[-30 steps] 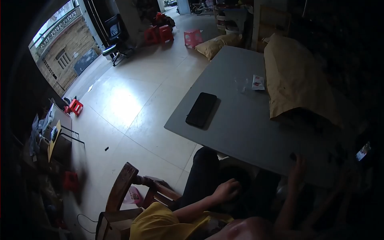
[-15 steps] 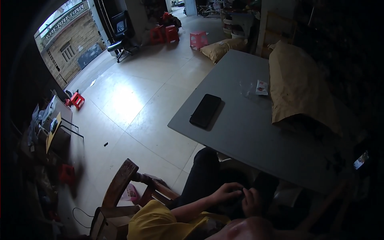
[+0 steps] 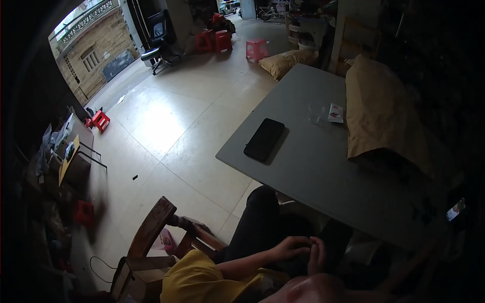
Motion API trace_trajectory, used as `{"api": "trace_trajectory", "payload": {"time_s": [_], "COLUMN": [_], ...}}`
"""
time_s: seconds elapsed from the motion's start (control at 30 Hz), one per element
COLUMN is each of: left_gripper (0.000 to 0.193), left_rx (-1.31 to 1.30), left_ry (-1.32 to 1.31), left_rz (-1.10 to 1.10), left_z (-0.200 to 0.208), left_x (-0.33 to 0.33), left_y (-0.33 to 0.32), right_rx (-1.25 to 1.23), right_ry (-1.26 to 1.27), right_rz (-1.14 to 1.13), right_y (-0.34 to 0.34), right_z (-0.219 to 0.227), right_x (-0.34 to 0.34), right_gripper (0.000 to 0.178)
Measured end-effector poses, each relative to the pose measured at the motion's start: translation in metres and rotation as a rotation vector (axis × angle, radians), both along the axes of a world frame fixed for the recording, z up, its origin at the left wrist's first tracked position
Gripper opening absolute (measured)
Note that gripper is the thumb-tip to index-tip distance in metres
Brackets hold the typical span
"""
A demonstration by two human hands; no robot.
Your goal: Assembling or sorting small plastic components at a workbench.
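Note:
My left hand (image 3: 291, 248) reaches in from the yellow sleeve (image 3: 194, 272) and rests over my lap, its fingers bent inward. Close against it is my right hand (image 3: 317, 256), fingers curled and pressed together, the tips meeting those of the left. Whatever is pinched between them, if anything, is hidden in the dark. Below the hands are my dark trousers (image 3: 255, 217). Just beyond my knee stands the grey table (image 3: 298, 171), with a black phone-like slab (image 3: 264, 140) lying near its left edge.
A large brown paper sack (image 3: 376, 108) covers the table's right side, beside a small white packet (image 3: 335, 113) and clear plastic. A lit screen (image 3: 455, 209) glows far right. A wooden chair (image 3: 156, 222) stands left of me. Red stools (image 3: 222, 41) are farther back.
The view has shifted slightly. My fingertips have drawn closer together, and the small dark spot between them is no longer visible.

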State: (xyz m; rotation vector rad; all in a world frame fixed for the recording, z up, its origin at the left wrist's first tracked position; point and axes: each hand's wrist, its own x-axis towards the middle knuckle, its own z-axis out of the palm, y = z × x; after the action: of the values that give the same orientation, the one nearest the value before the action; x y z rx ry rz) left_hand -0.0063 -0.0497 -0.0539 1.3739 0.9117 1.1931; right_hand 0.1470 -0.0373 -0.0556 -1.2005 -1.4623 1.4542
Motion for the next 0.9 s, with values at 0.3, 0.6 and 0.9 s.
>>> {"api": "trace_trajectory", "payload": {"time_s": [0.3, 0.6, 0.9], "left_gripper": [0.013, 0.032, 0.052], "left_rx": [-0.213, 0.032, -0.163], "left_ry": [-0.360, 0.603, 0.460], "left_rz": [-0.057, 0.219, 0.097], "left_z": [-0.011, 0.019, 0.030], "left_x": [0.011, -0.002, 0.000], "left_y": [-0.002, -0.002, -0.003], "right_rx": [0.288, 0.100, -0.025], "right_ry": [-0.256, -0.455, -0.355], "right_rz": [-0.067, 0.063, 0.062], "right_y": [-0.012, 0.002, 0.009], "right_z": [0.007, 0.034, 0.003], "right_x": [-0.015, -0.009, 0.007], "right_gripper": [0.027, 0.029, 0.026]}}
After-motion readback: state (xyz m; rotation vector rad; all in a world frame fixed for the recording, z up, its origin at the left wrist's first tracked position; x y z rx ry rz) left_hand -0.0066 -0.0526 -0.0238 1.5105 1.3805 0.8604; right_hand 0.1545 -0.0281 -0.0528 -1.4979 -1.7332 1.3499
